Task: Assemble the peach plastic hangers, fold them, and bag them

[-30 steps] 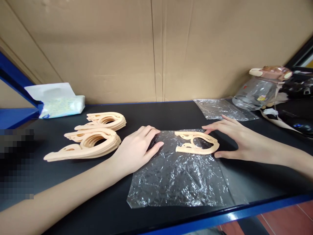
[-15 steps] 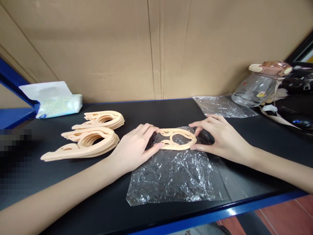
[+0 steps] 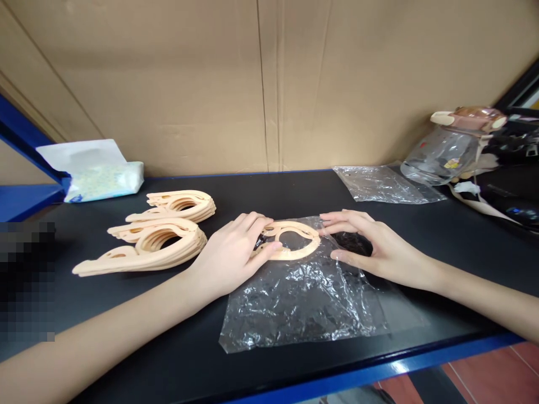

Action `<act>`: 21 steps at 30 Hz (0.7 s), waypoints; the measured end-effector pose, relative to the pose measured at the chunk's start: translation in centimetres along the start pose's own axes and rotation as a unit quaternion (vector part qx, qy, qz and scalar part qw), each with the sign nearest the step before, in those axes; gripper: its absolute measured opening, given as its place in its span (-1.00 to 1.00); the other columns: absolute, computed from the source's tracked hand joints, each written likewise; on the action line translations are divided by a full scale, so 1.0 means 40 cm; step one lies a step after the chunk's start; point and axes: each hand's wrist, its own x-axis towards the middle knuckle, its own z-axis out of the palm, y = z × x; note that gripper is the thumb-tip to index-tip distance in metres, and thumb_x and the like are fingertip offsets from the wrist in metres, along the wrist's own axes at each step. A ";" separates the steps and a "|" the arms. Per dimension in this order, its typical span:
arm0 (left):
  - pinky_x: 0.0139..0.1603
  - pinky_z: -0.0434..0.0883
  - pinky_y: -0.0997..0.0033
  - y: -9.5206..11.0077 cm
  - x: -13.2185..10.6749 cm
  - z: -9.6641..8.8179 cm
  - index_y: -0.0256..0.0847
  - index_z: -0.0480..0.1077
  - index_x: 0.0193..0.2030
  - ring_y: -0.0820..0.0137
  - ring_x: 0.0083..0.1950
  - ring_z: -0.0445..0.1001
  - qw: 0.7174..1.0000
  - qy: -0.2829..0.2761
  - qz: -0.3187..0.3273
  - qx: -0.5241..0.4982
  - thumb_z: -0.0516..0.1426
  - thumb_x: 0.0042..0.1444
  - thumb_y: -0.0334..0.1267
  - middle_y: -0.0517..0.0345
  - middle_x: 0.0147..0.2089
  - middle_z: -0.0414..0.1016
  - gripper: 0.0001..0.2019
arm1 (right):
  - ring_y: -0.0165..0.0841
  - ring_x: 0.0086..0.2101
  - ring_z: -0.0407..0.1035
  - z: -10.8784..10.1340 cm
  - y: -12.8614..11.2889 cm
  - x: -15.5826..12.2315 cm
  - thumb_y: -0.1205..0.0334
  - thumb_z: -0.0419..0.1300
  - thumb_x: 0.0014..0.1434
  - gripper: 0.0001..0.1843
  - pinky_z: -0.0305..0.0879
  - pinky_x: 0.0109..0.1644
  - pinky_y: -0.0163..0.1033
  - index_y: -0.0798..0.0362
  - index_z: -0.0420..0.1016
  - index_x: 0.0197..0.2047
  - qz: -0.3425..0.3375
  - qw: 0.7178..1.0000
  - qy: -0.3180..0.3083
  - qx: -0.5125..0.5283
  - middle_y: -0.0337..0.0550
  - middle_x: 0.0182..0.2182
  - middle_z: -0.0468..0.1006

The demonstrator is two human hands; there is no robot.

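A beige folding hanger (image 3: 309, 250), folded into a loop, lies over the upper part of a crinkled clear plastic bag (image 3: 290, 303); I cannot tell whether it is inside. My left hand (image 3: 240, 249) is closed around the hanger's left ends, thumb on the near side and fingers on the far side. Just right of the loop, my right hand (image 3: 370, 241) has its thumb and fingers spread, with the fingertips close to the loop's rounded end and the bag. Two stacks of similar hangers, a nearer stack (image 3: 168, 252) and a farther stack (image 3: 193, 210), rest left of my left hand.
Another clear bag (image 3: 387, 185) lies at the back right. Beside it a clear bottle with a brown lid (image 3: 446, 151) leans near a dark bag (image 3: 509, 196). A tissue pack (image 3: 105, 179) sits at the back left, before the cardboard wall (image 3: 189, 84). The black table has a blue front edge (image 3: 400, 367).
The hanger has shifted left, deeper into my left hand. My right hand has let go of its rounded end, and its fingers have spread.
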 end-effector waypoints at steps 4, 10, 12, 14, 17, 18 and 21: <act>0.06 0.32 0.16 -0.005 -0.002 -0.001 -0.26 0.31 0.08 0.20 0.04 0.38 1.000 0.003 0.014 -0.004 -0.08 0.35 -0.12 0.02 0.06 0.42 -0.67 | -0.23 0.18 0.27 -0.006 -0.004 -0.002 0.04 0.15 0.24 -0.61 0.10 0.29 0.12 -0.16 0.35 0.13 0.006 1.000 -0.005 0.001 -0.23 0.19 0.40; 0.08 0.31 0.18 -0.008 0.001 0.003 -0.25 0.32 0.08 0.22 0.06 0.37 0.999 0.001 0.009 -0.033 -0.03 0.32 -0.10 0.04 0.09 0.41 -0.67 | -0.24 0.16 0.30 -0.013 -0.004 0.000 0.04 0.18 0.22 -0.54 0.08 0.30 0.09 -0.18 0.30 0.18 0.026 0.999 0.002 0.045 -0.23 0.04 0.56; 0.07 0.31 0.19 -0.009 0.002 0.004 -0.24 0.31 0.08 0.23 0.05 0.37 0.999 -0.001 0.008 -0.042 -0.02 0.32 -0.09 0.06 0.08 0.42 -0.67 | -0.27 0.20 0.26 -0.015 0.000 0.000 0.06 0.15 0.25 -0.49 -0.11 0.38 0.12 -0.19 0.20 0.24 0.018 0.998 -0.024 0.057 -0.25 0.05 0.55; 0.07 0.32 0.20 -0.010 0.004 0.004 -0.24 0.31 0.08 0.24 0.05 0.37 0.999 -0.001 0.007 -0.050 -0.02 0.32 -0.08 0.07 0.07 0.42 -0.66 | -0.29 0.22 0.22 -0.016 0.003 -0.002 0.07 0.13 0.28 -0.46 -0.28 0.41 0.14 -0.20 0.11 0.29 0.010 0.997 -0.046 0.061 -0.26 0.11 0.50; 0.06 0.32 0.20 -0.010 0.004 0.001 -0.23 0.32 0.09 0.23 0.05 0.38 0.998 -0.002 0.009 -0.058 0.00 0.30 -0.04 0.07 0.07 0.42 -0.63 | -0.30 0.27 0.13 -0.016 0.008 -0.004 0.07 0.10 0.30 -0.40 -0.40 0.42 0.17 -0.24 0.00 0.34 -0.003 0.995 -0.079 0.060 -0.25 0.23 0.36; 0.05 0.33 0.20 -0.009 0.005 0.000 -0.22 0.32 0.09 0.23 0.05 0.38 0.998 -0.003 0.008 -0.060 0.01 0.28 -0.01 0.07 0.07 0.42 -0.62 | -0.30 0.28 0.10 -0.016 0.009 -0.004 0.07 0.09 0.31 -0.40 -0.44 0.42 0.17 -0.25 -0.02 0.35 -0.007 0.994 -0.091 0.057 -0.26 0.27 0.30; 0.04 0.33 0.19 -0.006 0.004 -0.003 -0.21 0.32 0.09 0.23 0.04 0.39 0.998 -0.006 0.004 -0.061 0.06 0.24 0.04 0.07 0.08 0.41 -0.57 | -0.31 0.30 0.05 -0.016 0.010 -0.004 0.06 0.08 0.31 -0.40 -0.48 0.42 0.17 -0.27 -0.02 0.35 -0.014 0.992 -0.112 0.049 -0.28 0.32 0.20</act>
